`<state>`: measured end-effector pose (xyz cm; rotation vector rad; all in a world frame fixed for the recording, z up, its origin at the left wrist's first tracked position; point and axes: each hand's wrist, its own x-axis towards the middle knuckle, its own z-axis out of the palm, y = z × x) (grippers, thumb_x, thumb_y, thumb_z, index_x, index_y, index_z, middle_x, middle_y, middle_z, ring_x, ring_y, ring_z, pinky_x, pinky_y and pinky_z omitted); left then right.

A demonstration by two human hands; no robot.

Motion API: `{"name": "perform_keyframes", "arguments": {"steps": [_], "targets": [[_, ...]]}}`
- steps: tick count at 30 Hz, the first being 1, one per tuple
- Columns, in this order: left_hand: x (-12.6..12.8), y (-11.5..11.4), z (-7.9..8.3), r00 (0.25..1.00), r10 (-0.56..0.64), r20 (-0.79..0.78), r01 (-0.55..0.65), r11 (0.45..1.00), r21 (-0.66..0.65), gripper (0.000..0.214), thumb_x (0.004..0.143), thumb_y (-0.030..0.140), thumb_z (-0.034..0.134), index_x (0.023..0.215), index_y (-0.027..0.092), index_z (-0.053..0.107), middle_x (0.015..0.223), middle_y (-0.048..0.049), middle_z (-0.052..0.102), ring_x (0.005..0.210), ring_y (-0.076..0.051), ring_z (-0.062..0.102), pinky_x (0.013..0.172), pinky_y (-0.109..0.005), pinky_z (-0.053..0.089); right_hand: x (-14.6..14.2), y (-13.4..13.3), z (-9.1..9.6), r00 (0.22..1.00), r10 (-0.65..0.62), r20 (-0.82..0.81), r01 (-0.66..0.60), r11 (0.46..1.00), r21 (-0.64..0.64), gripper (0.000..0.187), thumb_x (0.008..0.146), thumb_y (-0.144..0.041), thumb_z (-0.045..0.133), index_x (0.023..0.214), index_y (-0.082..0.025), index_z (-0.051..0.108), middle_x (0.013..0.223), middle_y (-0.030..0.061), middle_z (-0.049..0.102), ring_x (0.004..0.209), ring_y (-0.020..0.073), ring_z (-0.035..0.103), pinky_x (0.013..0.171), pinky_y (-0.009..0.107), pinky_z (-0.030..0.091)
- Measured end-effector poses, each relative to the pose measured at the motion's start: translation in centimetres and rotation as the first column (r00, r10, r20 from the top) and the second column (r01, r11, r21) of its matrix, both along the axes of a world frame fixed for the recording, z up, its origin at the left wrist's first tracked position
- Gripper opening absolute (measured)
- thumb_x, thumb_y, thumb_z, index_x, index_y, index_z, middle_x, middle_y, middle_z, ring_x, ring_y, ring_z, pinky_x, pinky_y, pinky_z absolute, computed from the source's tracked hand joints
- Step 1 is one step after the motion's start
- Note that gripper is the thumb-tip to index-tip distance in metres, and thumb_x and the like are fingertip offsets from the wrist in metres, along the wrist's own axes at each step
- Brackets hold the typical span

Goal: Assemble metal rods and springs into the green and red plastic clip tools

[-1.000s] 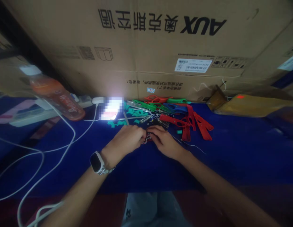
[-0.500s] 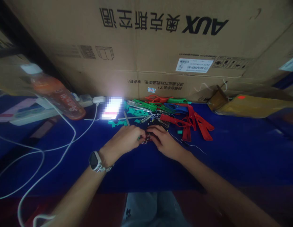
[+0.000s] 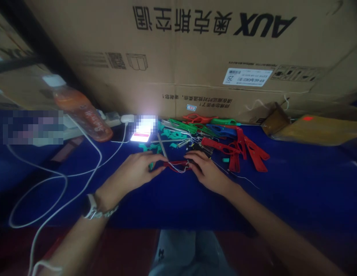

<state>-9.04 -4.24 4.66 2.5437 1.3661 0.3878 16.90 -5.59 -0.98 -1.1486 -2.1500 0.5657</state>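
Observation:
A red plastic lighter casing (image 3: pixel 178 165) lies between my hands just above the blue table, with a thin white wire (image 3: pixel 177 169) looping along its near side. The thumb and index finger of my left hand (image 3: pixel 142 165) pinch its left end. A bit of teal plastic (image 3: pixel 151 165) shows under that palm. My right hand (image 3: pixel 204 168) has its fingertips closed on the right end, where the wire gathers; the small parts there are hidden. Beyond the hands is a heap of red casings (image 3: pixel 255 153), green casings (image 3: pixel 182 125), teal pieces (image 3: pixel 174 134) and metal tubes.
A lit phone (image 3: pixel 142 130) lies left of the heap, a white cable (image 3: pixel 93 153) coiling across the table's left side. Behind it stands an orange drink bottle (image 3: pixel 83 111). A large cardboard box (image 3: pixel 178 76) walls off the back. A yellow packet (image 3: pixel 313 130) lies at right.
My left hand has moved left and its thumb and finger have spread around the casing's end, so more of the red casing and white wire shows. My right hand stays at the other end.

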Motion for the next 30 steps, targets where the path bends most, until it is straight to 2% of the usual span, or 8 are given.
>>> {"name": "perform_keyframes", "arguments": {"steps": [3, 5, 9, 14, 19, 24, 30], "targets": [[0.7, 0.6, 0.7, 0.987, -0.080, -0.138, 0.083, 0.996, 0.015, 0.032, 0.095, 0.034, 0.059, 0.125, 0.030, 0.069, 0.100, -0.0046, 0.075, 0.082, -0.021, 0.069, 0.071, -0.031, 0.047, 0.0, 0.0, 0.0, 1.000, -0.001, -0.001, 0.001, 1.000, 0.008, 0.030, 0.099, -0.016, 0.048, 0.126, -0.023, 0.059, 0.130, 0.0108, 0.058, 0.123, 0.0231, 0.057, 0.110, 0.050, 0.047], [1.3, 1.4, 1.1, 0.973, -0.132, -0.188, 0.130, 0.991, -0.022, 0.024, 0.092, 0.031, 0.062, 0.113, 0.029, 0.075, 0.088, -0.0037, 0.075, 0.078, -0.021, 0.069, 0.069, -0.031, 0.046, 0.0, 0.0, -0.1, 1.000, -0.004, -0.005, 0.004, 1.000, 0.009, 0.030, 0.099, -0.017, 0.048, 0.125, -0.024, 0.060, 0.129, 0.0104, 0.059, 0.123, 0.0231, 0.058, 0.110, 0.050, 0.047], [1.5, 2.3, 1.3, 0.963, -0.212, -0.166, 0.208, 0.977, -0.044, 0.014, 0.089, 0.027, 0.066, 0.095, 0.025, 0.078, 0.084, -0.0039, 0.074, 0.078, -0.020, 0.068, 0.069, -0.030, 0.045, -0.1, 0.0, 0.0, 1.000, -0.007, -0.010, 0.007, 1.000, 0.013, 0.030, 0.098, -0.017, 0.049, 0.125, -0.025, 0.060, 0.128, 0.0098, 0.059, 0.123, 0.0232, 0.058, 0.109, 0.050, 0.048], [1.7, 2.0, 0.9, 0.977, -0.195, -0.088, 0.190, 0.980, -0.063, 0.019, 0.090, 0.029, 0.066, 0.107, 0.027, 0.075, 0.086, -0.0021, 0.074, 0.078, -0.018, 0.068, 0.070, -0.028, 0.046, -0.1, 0.1, -0.1, 1.000, 0.000, -0.011, 0.000, 1.000, 0.021, 0.030, 0.099, -0.016, 0.048, 0.124, -0.024, 0.061, 0.129, 0.0106, 0.059, 0.123, 0.0234, 0.058, 0.108, 0.051, 0.048], [1.8, 2.0, 0.4, 0.969, -0.239, -0.068, 0.230, 0.966, -0.116, 0.016, 0.090, 0.028, 0.067, 0.103, 0.027, 0.076, 0.086, -0.0018, 0.074, 0.080, -0.018, 0.068, 0.070, -0.027, 0.045, 0.0, 0.1, -0.2, 1.000, 0.002, -0.012, -0.002, 1.000, 0.028, 0.031, 0.098, -0.015, 0.048, 0.125, -0.024, 0.060, 0.128, 0.0107, 0.059, 0.122, 0.0231, 0.058, 0.110, 0.051, 0.047], [1.4, 2.1, -0.1, 0.971, -0.222, -0.092, 0.214, 0.973, -0.088, 0.014, 0.091, 0.031, 0.067, 0.101, 0.025, 0.075, 0.083, -0.0030, 0.069, 0.075, -0.017, 0.065, 0.068, -0.027, 0.043, 0.0, 0.1, -0.3, 1.000, 0.001, -0.003, -0.001, 1.000, 0.031, 0.030, 0.098, -0.016, 0.048, 0.125, -0.023, 0.060, 0.129, 0.0109, 0.059, 0.123, 0.0228, 0.057, 0.109, 0.049, 0.047], [1.0, 1.5, -0.8, 0.979, -0.196, -0.052, 0.194, 0.980, -0.040, 0.016, 0.093, 0.032, 0.064, 0.103, 0.025, 0.074, 0.084, -0.0019, 0.066, 0.067, -0.014, 0.061, 0.063, -0.025, 0.042, -0.1, 0.0, 0.0, 1.000, -0.001, 0.002, 0.000, 1.000, 0.022, 0.030, 0.099, -0.016, 0.048, 0.125, -0.024, 0.060, 0.128, 0.0102, 0.059, 0.123, 0.0229, 0.058, 0.109, 0.050, 0.048]]}}
